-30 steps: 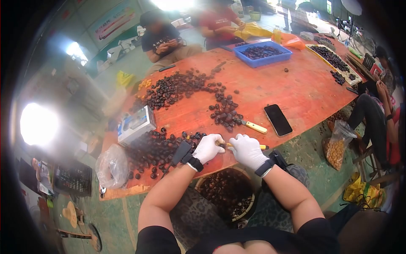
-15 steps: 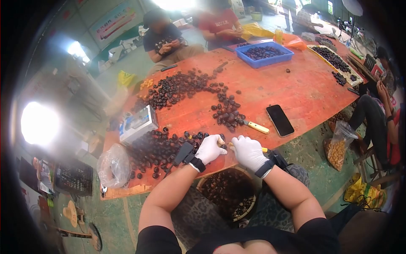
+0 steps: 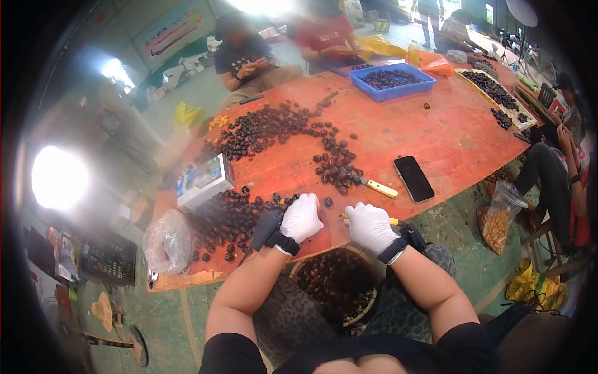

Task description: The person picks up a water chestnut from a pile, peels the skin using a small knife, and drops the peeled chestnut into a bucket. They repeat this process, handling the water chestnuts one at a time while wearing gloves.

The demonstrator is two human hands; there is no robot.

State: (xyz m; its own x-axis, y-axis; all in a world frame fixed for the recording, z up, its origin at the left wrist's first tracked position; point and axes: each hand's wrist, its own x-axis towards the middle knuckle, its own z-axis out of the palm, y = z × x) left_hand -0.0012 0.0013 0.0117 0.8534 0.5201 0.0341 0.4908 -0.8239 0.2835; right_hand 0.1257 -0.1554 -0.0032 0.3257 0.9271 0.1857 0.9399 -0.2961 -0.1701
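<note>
White-gloved left hand [image 3: 303, 218] curled, right hand [image 3: 370, 227] gripping yellow-handled knife [image 3: 391, 221]

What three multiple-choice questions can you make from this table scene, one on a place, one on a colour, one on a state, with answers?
1. Where does the phone lie?
A. on the table, right of the loose knife
B. in the blue tray
C. on the floor

2. What colour is the tray of nuts?
A. green
B. blue
C. white

3. How are the gloved hands?
A. clasped together
B. apart at the table edge
C. both on the phone

Answers: 1 A, the phone lies on the orange top beside the knife. 2 B, its rim is blue. 3 B, a gap shows between the left hand and the right hand.
</note>
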